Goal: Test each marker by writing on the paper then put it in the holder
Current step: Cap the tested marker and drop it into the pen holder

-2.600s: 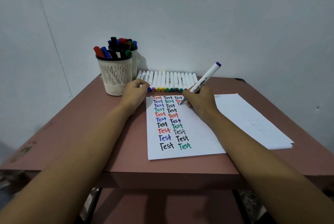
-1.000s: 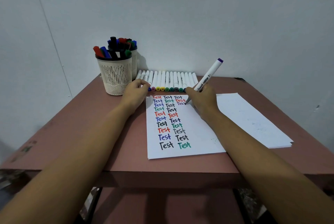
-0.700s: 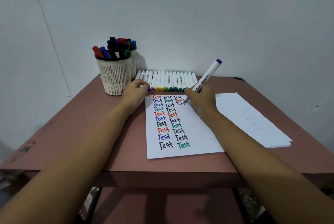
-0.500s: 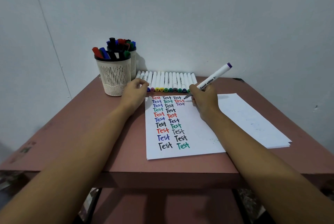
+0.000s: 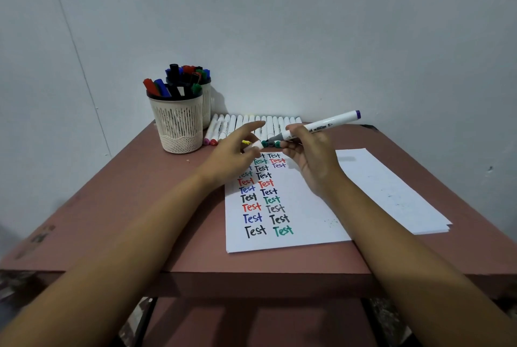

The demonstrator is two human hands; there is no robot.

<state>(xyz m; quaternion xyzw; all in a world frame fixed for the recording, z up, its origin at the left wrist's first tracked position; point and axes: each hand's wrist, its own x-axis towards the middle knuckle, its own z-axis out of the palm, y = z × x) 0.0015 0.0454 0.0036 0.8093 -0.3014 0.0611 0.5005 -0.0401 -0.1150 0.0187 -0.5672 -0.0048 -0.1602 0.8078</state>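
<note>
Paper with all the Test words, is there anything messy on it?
Yes. Tiny dark specks dot the paper near its right edge, away from the neat rows, like stray ink. The stack beside it has faint specks too. Nothing looks spilled or torn.

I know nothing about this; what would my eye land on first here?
Your eye goes first to the sheet of paper on the table, covered in columns of coloured "Test" words. Just above it, the right hand grips a white marker while the left hand pinches what looks like its white cap. At the back left stands a pale holder crammed with markers.
</note>
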